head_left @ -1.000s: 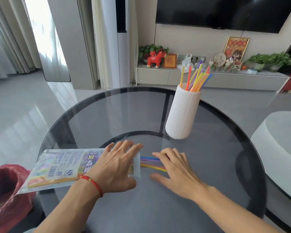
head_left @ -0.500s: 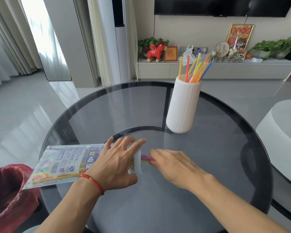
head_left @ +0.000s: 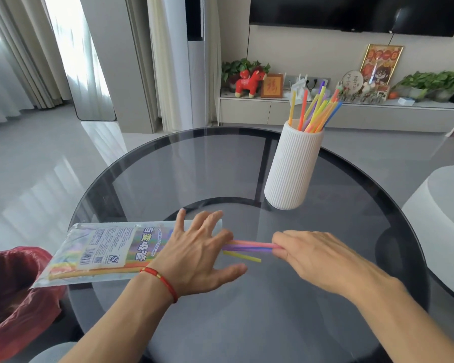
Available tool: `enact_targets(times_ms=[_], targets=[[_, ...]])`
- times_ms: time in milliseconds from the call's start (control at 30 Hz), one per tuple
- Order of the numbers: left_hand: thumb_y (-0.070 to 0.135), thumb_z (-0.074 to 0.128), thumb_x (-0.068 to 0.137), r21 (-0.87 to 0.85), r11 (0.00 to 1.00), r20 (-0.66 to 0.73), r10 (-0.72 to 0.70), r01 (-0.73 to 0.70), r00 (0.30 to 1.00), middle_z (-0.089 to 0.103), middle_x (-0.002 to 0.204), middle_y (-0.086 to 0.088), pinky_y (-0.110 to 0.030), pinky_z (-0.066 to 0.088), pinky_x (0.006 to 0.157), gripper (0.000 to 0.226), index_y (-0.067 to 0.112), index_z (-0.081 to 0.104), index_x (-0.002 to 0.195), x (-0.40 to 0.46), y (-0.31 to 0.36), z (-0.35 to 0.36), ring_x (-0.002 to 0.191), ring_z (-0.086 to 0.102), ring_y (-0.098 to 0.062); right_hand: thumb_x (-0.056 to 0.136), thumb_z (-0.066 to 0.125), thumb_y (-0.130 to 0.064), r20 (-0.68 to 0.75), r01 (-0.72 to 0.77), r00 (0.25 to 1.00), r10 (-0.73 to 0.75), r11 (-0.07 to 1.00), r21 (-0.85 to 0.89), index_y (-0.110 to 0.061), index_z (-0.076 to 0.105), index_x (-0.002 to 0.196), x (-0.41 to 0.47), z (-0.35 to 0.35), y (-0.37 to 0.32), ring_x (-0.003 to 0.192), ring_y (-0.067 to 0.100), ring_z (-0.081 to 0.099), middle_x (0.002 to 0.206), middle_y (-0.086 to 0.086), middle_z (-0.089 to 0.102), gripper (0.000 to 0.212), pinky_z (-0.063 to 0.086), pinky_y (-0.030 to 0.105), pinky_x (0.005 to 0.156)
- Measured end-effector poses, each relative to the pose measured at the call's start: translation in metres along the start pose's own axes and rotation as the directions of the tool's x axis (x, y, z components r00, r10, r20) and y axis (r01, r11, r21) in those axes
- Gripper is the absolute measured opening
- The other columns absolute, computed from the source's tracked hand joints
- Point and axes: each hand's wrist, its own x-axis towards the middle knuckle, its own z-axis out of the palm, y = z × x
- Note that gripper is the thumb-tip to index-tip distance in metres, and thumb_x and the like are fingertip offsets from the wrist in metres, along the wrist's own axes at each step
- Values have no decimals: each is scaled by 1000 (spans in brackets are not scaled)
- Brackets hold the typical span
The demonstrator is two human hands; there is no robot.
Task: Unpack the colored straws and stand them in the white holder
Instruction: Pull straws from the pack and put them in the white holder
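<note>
Left hand (head_left: 194, 254): fingers spread flat, pinning the straw packet (head_left: 102, 254) at the glass table's (head_left: 338, 297) near-left edge.
Right hand (head_left: 315, 254): fingers pinched on straws (head_left: 249, 246), to draw them out.

Glossy grey floor (head_left: 50, 158), sunlit curtains (head_left: 16, 56), wall-mounted television (head_left: 351, 14)
</note>
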Motion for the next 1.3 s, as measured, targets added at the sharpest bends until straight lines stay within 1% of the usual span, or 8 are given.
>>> enact_targets(times_ms=[167, 300, 367, 433, 567, 767, 1033, 1300], targets=[[47, 25, 101, 77, 995, -54, 69, -65, 996, 44, 137, -3, -61, 24, 111, 31, 27, 45, 115, 8, 10, 11, 126, 40, -27, 102, 50, -51, 237, -127, 972, 9, 863, 490, -38, 66, 94, -13, -6, 17, 59, 7, 45, 74, -12, 58, 21, 38, 28, 61], [41, 26, 104, 55, 998, -61, 24, -21, 998, 47, 126, -1, -60, 27, 109, 26, 24, 44, 110, 9, 7, 15, 117, 43, -28, 94, 72, -51, 219, -151, 926, -306, 230, 961, -16, 66, 139, -24, -2, 60, 78, 22, 69, 116, 14, 75, 57, 56, 30, 64], [40, 25, 104, 30, 999, -88, -31, 34, 996, 49, 119, 1, -59, 29, 108, 24, 23, 43, 106, 10, 5, 16, 112, 45, -26, 83, 82, -58, 87, -132, 945, -315, -125, 983, -3, 57, 149, -28, 6, 84, 88, 30, 74, 130, 27, 69, 90, 61, 34, 68], [37, 25, 104, 10, 995, -123, -102, 104, 987, 49, 112, 2, -60, 29, 108, 23, 22, 43, 102, 13, 5, 14, 108, 46, -26, 66, 93, -60, 50, -126, 963, -265, -280, 952, -2, 55, 150, -27, 16, 90, 85, 31, 75, 130, 28, 69, 109, 62, 35, 65], [34, 25, 103, 7, 987, -144, -161, 163, 976, 49, 106, 1, -61, 30, 107, 22, 21, 42, 100, 16, 12, 15, 105, 47, -28, 68, 97, -47, 29, -62, 987, -158, -210, 976, -14, 67, 140, -2, 31, 37, 77, 23, 70, 119, 18, 72, 85, 56, 29, 58], [34, 35, 102, -24, 992, -178, -128, 125, 976, 53, 100, 1, -61, 35, 106, 16, 21, 45, 100, 12, 25, 23, 104, 51, -27, 86, 85, -15, -81, 211, 905, 419, -274, 938, -6, 78, 83, 44, 43, -52, 53, 13, 55, 67, 8, 68, 12, 46, 19, 49], [41, 24, 103, -27, 988, -114, -152, 150, 982, 52, 106, 1, -64, 32, 106, 27, 23, 44, 101, 12, 19, 26, 110, 46, -29, 96, 74, -14, -53, 294, 855, 515, -399, 869, -12, 74, 70, 38, 35, -24, 48, 10, 55, 69, 5, 69, 26, 38, 19, 39], [45, 34, 99, -103, 984, -93, -158, 149, 983, 52, 112, 5, -53, 31, 109, 24, 26, 46, 109, 8, 17, 28, 112, 46, -22, 108, 56, -18, -244, 287, 752, 612, 29, 958, -5, 70, 73, 28, 9, 3, 42, 22, 45, 50, 9, 58, 40, 38, 26, 41]])
